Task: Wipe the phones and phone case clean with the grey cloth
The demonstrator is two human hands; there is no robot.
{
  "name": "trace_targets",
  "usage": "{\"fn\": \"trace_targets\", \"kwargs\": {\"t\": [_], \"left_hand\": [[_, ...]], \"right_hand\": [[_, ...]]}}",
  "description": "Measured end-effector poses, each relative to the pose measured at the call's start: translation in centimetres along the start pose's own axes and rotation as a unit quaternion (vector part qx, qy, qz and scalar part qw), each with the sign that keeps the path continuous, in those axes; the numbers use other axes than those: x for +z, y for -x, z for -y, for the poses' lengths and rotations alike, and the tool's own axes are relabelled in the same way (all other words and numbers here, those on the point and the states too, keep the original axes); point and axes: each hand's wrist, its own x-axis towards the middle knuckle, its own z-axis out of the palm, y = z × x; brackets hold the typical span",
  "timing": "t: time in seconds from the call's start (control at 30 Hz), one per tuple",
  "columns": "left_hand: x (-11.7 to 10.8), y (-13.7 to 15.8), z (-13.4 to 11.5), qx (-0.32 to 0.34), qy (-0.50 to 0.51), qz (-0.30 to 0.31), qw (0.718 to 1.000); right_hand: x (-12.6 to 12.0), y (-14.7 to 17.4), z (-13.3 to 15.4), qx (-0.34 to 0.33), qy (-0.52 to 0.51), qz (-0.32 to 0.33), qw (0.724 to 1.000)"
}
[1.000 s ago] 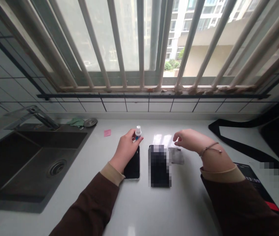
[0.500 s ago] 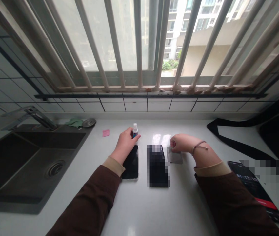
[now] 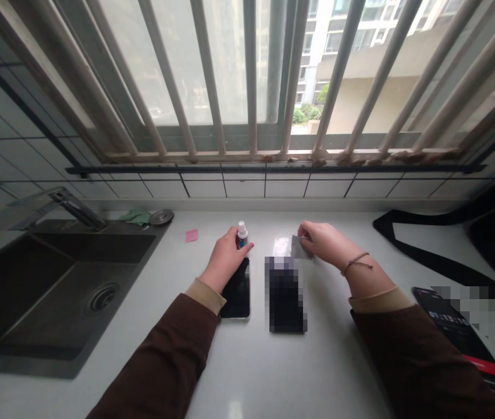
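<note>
My left hand [image 3: 226, 259] is closed around a small white-capped spray bottle [image 3: 242, 230] standing upright on the counter. Below that hand lies a black phone [image 3: 237, 297], partly covered by my wrist and sleeve. A second dark phone [image 3: 286, 302], blurred by large pixels, rests just to the right. Beyond its upper right corner, my right hand [image 3: 320, 240] pinches a small grey cloth [image 3: 300, 248] between thumb and fingers. The cloth is tilted up off the counter, at least in part; its lower edge near the palm is hard to make out.
A steel sink [image 3: 55, 291] with a faucet [image 3: 77, 209] is set in at the left. Near its rim are a green cloth [image 3: 136, 217] and a drain cover [image 3: 161, 217]. A pink sticky note [image 3: 191, 235] lies nearby. At right are a black strap [image 3: 430, 256] and a timer screen [image 3: 460, 331].
My right hand has lifted the grey cloth from where it lay flat and moved it slightly away and left. My left hand stays at the bottle. The view has shifted a little.
</note>
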Motion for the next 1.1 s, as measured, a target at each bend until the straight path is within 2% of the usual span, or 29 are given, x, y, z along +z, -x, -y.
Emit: {"fn": "trace_targets", "kwargs": {"t": [0.2, 0.4, 0.67, 0.9, 1.0, 1.1], "left_hand": [[-0.4, 0.3, -0.3, -0.007, 0.002, 0.007, 1.0], [-1.1, 0.5, -0.5, -0.011, -0.005, 0.011, 1.0], [-1.4, 0.9, -1.2, -0.01, -0.015, 0.021, 1.0], [-1.7, 0.9, -1.2, -0.02, -0.033, 0.029, 0.999], [-2.6, 1.1, -1.8, -0.045, -0.091, 0.028, 0.994], [-3.9, 2.1, -3.1, -0.054, -0.214, 0.026, 0.975]], "right_hand": [[1.1, -0.5, 1.0, -0.013, -0.078, -0.075, 0.994], [1.9, -0.3, 2.2, -0.059, -0.244, -0.067, 0.966], [5.0, -1.1, 2.2, 0.006, -0.189, -0.101, 0.977], [5.5, -1.3, 2.3, -0.022, -0.123, -0.079, 0.989], [5.0, -1.2, 2.5, -0.028, -0.083, -0.092, 0.992], [3.9, -0.5, 3.5, -0.015, -0.045, -0.102, 0.994]]}}
